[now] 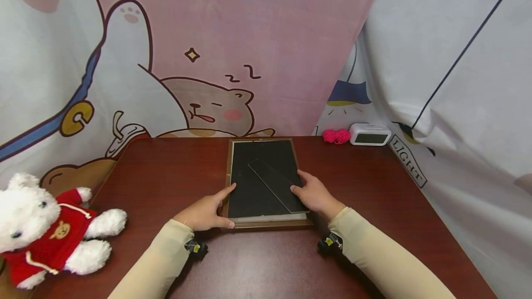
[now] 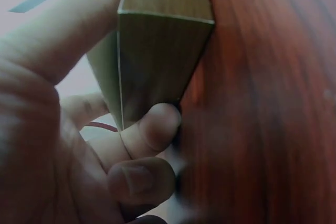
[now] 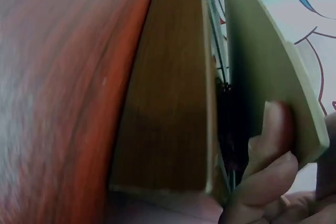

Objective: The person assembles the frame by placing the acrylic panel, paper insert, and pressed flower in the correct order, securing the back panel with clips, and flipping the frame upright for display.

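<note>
A red-brown counter [image 1: 262, 262] supports a wooden picture frame [image 1: 272, 226]. Over the frame lies a black backing board [image 1: 249, 193], its right edge raised, a stand flap [image 1: 276, 183] across it. At the frame's near left corner, the left hand [image 1: 208, 211] grips with its fingers; at the frame's right, the right hand [image 1: 316, 195] pinches the board. Uneven lifting could bend the board; a slack left grip could let the frame skid.

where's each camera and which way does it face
Head: worn there, facing forward and down at the picture frame; left hand, right hand, sleeves show.
Left wrist: worn there, facing the frame's corner; left hand shows.
Right wrist: worn there, facing the frame's side and backing board; right hand shows.
Wrist views share frame and tabletop.
</note>
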Demonstrator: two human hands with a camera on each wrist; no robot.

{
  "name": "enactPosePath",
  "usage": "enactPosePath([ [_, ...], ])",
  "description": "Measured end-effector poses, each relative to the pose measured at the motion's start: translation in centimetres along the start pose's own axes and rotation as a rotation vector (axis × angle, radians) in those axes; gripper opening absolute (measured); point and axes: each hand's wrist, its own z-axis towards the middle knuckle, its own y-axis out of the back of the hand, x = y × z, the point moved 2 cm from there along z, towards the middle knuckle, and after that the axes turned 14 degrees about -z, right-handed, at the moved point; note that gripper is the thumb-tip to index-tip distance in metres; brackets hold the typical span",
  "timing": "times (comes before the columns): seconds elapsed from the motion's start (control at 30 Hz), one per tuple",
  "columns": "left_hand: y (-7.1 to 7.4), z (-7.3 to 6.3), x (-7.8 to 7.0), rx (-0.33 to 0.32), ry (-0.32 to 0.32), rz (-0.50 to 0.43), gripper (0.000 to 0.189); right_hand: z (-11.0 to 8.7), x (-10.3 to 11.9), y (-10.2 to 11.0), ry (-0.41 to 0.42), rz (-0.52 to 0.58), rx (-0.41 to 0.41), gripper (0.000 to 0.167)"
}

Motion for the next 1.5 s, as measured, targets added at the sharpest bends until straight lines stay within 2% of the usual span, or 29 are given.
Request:
enactPosePath([
  [0.13, 0.0, 0.0, 0.0, 0.006, -0.006, 0.002, 0.113, 0.3, 0.0, 0.2, 0.042, -0.136, 0.015, 0.07],
  [0.43, 0.1, 0.2, 0.0, 0.018, -0.006, 0.012, 0.111, 0.5, 0.1, 0.4, 0.08, -0.302, 0.069, 0.071],
  [0.5, 0.1, 0.2, -0.1, 0.014, 0.003, 0.017, 0.111, 0.5, 0.1, 0.4, 0.083, -0.323, 0.086, 0.072],
  [0.67, 0.0, 0.2, -0.2, 0.008, 0.019, 0.032, 0.111, 0.6, 0.0, 0.3, 0.041, -0.278, 0.158, 0.075],
  [0.73, 0.0, 0.3, -0.2, 0.007, 0.026, 0.036, 0.111, 0.7, -0.1, 0.4, 0.041, -0.276, 0.163, 0.073],
  [1.07, -0.1, 0.7, 0.4, 0.002, 0.057, 0.053, 0.11, 0.8, -0.1, 0.0, 0.113, -0.429, 0.06, 0.066],
  [1.13, -0.2, 0.7, 0.4, 0.001, 0.058, 0.05, 0.11, 0.5, 0.4, -0.2, 0.149, -0.465, 0.022, 0.061],
  [1.2, -0.2, 0.7, 0.3, -0.001, 0.06, 0.049, 0.11, 0.3, 1.0, -0.5, 0.2, -0.477, 0.002, 0.049],
  [1.33, -0.1, 0.5, 0.3, -0.005, 0.058, 0.036, 0.112, -0.4, 2.2, -1.0, 0.343, -0.427, 0.026, 0.02],
  [1.43, -0.1, 0.4, 0.3, -0.009, 0.06, 0.026, 0.116, -0.8, 2.6, -1.4, 0.433, -0.393, 0.089, 0.021],
  [1.5, -0.2, 0.2, 0.2, -0.012, 0.069, 0.022, 0.118, -1.1, 2.8, -1.6, 0.461, -0.395, 0.12, 0.026],
])
